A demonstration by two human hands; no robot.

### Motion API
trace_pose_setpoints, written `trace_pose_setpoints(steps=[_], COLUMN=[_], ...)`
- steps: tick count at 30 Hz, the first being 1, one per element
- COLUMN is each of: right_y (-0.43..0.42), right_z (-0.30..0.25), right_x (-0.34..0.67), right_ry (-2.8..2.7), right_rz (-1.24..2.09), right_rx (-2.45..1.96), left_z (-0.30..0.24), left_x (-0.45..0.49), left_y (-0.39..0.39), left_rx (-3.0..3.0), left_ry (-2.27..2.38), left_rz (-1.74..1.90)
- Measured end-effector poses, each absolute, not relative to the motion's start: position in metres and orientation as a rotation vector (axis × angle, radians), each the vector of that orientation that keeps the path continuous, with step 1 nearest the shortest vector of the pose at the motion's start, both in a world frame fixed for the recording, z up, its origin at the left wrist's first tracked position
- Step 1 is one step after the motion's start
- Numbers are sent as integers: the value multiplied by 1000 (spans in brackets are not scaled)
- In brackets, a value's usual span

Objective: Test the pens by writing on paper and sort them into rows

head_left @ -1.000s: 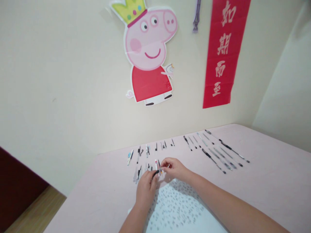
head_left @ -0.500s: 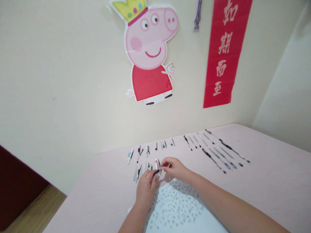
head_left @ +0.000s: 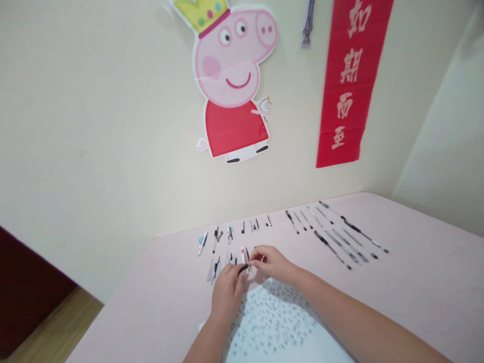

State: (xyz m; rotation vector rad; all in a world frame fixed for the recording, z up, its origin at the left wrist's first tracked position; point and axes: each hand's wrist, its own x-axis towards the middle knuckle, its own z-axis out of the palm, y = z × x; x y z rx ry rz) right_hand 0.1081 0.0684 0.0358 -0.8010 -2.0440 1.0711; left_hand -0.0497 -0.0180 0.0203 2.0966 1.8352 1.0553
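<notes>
Above the upper edge of a paper sheet covered in small writing [head_left: 272, 322], my two hands meet. My left hand [head_left: 226, 290] is closed on a black pen [head_left: 243, 268], seemingly a pen part, which slants up to the right. At its upper end the fingertips of my right hand [head_left: 270, 262] are pinched together; any smaller piece between them is too small to make out. Just beyond the fingers lie a white pen piece with a red mark [head_left: 243, 253] and a thin dark piece [head_left: 247, 253]. Left of them lie clear and black pen parts [head_left: 215, 268], partly behind my left hand.
Along the back of the pink table [head_left: 151, 302] runs a row of pen parts, including white-and-blue pieces [head_left: 202, 243] and a black piece [head_left: 243, 227]. Several long pens and refills [head_left: 333, 249] lie at the right. The wall [head_left: 113, 151] rises directly behind the table.
Almost nothing differs. Both hands stay at the same spot with the black pen between them, and the view has shifted very slightly.
</notes>
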Motion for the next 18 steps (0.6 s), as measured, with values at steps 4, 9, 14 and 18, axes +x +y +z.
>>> trace_pose_setpoints(steps=[4, 9, 14, 18], right_y=[69, 68, 65, 63], right_z=[33, 33, 34, 34], right_x=[109, 111, 113, 114], right_ry=[-2088, -2190, -2265, -2274], right_rz=[1000, 852, 744, 758], right_rx=[-788, -804, -810, -738], left_z=[19, 19, 18, 18], left_x=[-50, -51, -51, -51], left_y=[-18, -17, -17, -17], left_rx=[2109, 2137, 2135, 2128], left_ry=[1856, 1846, 1834, 1845], left_rz=[1042, 1044, 1027, 1037])
